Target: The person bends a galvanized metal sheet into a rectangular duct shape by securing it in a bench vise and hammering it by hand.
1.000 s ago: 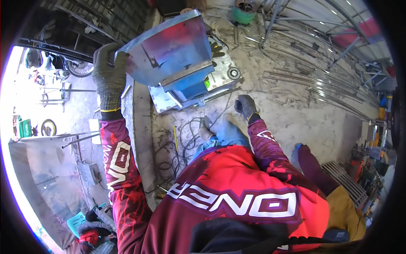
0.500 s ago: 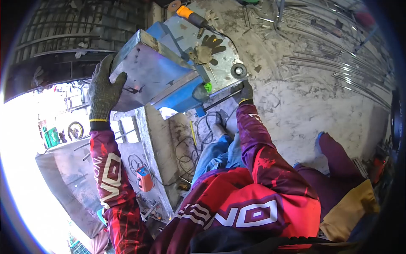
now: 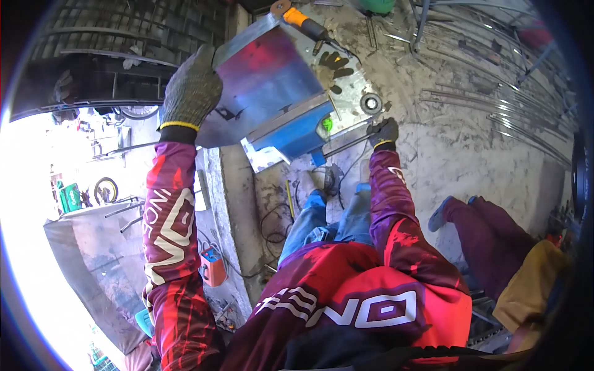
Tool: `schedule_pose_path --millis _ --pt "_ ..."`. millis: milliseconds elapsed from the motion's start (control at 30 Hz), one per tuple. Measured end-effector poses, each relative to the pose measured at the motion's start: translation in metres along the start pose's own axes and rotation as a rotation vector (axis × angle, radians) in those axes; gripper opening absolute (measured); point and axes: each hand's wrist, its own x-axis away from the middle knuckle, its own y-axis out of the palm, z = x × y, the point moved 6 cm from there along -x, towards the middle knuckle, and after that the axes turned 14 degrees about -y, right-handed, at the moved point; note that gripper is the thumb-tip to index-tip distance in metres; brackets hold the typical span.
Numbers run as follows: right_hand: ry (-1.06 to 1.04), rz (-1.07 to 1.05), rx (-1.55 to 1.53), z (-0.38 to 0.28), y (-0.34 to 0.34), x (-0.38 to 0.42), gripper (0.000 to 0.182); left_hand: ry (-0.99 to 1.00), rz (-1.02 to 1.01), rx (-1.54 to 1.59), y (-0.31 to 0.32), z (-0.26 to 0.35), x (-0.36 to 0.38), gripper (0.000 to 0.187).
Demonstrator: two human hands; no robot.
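Note:
My left hand (image 3: 193,93), in a grey glove with a yellow cuff edge, lies against the left edge of a shiny sheet-metal piece (image 3: 266,80) and grips it. The piece sits in a blue vise (image 3: 300,136). At the vise's right, my right hand (image 3: 383,132), gloved too, is closed round the end of the vise's handle bar (image 3: 346,141). Beside the metal piece, a loose glove (image 3: 336,64) and a round metal part (image 3: 371,104) lie on the metal bench top (image 3: 352,89). An orange and black angle grinder (image 3: 304,25) rests at the bench's far end.
Metal rods (image 3: 495,108) lie on the floor at the right. Another person (image 3: 495,235) is at the lower right. A red and blue box (image 3: 213,267) stands on the ground lower left, and cables (image 3: 272,226) run beneath the bench.
The sheet-metal piece has tilted, its broad face now turned more upward, and my left hand has moved up and right with it. The other person's legs have shifted.

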Motion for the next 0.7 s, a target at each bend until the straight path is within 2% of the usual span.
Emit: schedule_pose_path --millis 33,67,100,133,167,200,233,267,300,333,367,400,467,533,567,600,633,700 --pt "-0.104 -0.004 0.077 -0.013 0.007 0.018 0.029 0.028 -0.004 -0.009 0.005 -0.001 0.003 0.044" --pt "-0.036 0.181 -0.001 -0.021 0.008 0.030 0.027 0.032 -0.027 0.011 0.006 -0.001 0.005 0.044" --pt "-0.091 0.086 -0.001 -0.033 0.019 0.048 0.028 0.050 -0.049 -0.005 0.004 0.003 0.003 0.043" --pt "-0.197 0.081 -0.010 -0.041 0.037 0.077 0.033 0.074 -0.072 -0.019 0.003 0.004 0.002 0.043" --pt "-0.465 -0.182 0.157 -0.039 0.048 0.104 0.026 0.098 -0.083 0.008 0.002 0.000 0.003 0.043" --pt "-0.676 -0.354 0.423 -0.029 0.078 0.172 0.017 0.196 -0.098 0.118 -0.002 -0.001 0.004 0.041" --pt "-0.688 -0.533 1.221 0.032 0.055 0.185 0.023 0.296 -0.099 0.225 -0.008 0.001 0.014 0.040" --pt "-1.337 -1.205 1.371 0.074 0.060 0.286 0.023 0.332 -0.143 0.307 -0.009 -0.001 0.016 0.039" --pt "-1.039 -1.672 1.932 0.116 0.089 0.352 0.029 0.358 -0.114 0.326 -0.013 -0.001 0.019 0.039" --pt "-0.798 -1.886 1.327 0.136 0.093 0.413 0.029 0.340 -0.121 0.283 -0.010 -0.006 0.015 0.040" --pt "-0.535 -1.980 0.718 0.138 0.096 0.452 0.030 0.312 -0.128 0.238 -0.006 -0.009 0.014 0.041" --pt "-0.551 -1.989 0.737 0.131 0.106 0.457 0.030 0.284 -0.071 0.253 -0.006 -0.012 0.013 0.043" --pt "-0.225 -1.998 1.089 0.124 0.105 0.462 0.023 0.298 -0.061 0.284 -0.007 -0.016 0.012 0.043" --pt "-0.429 -1.641 1.347 0.112 0.104 0.399 0.026 0.293 -0.046 0.320 -0.006 -0.017 0.009 0.044" --pt "-0.424 -1.377 1.351 0.093 0.100 0.367 0.022 0.298 -0.041 0.325 -0.004 -0.019 0.006 0.044" --pt "-0.352 -1.235 1.190 0.088 0.082 0.330 0.015 0.274 -0.062 0.332 0.000 -0.023 0.001 0.044" --pt "-0.508 -1.131 1.012 0.111 0.041 0.263 0.011 0.247 -0.088 0.333 0.002 -0.025 -0.001 0.044" --pt "0.044 -0.890 1.236 0.081 0.021 0.232 0.027 0.227 -0.123 0.318 -0.004 -0.024 0.002 0.044"
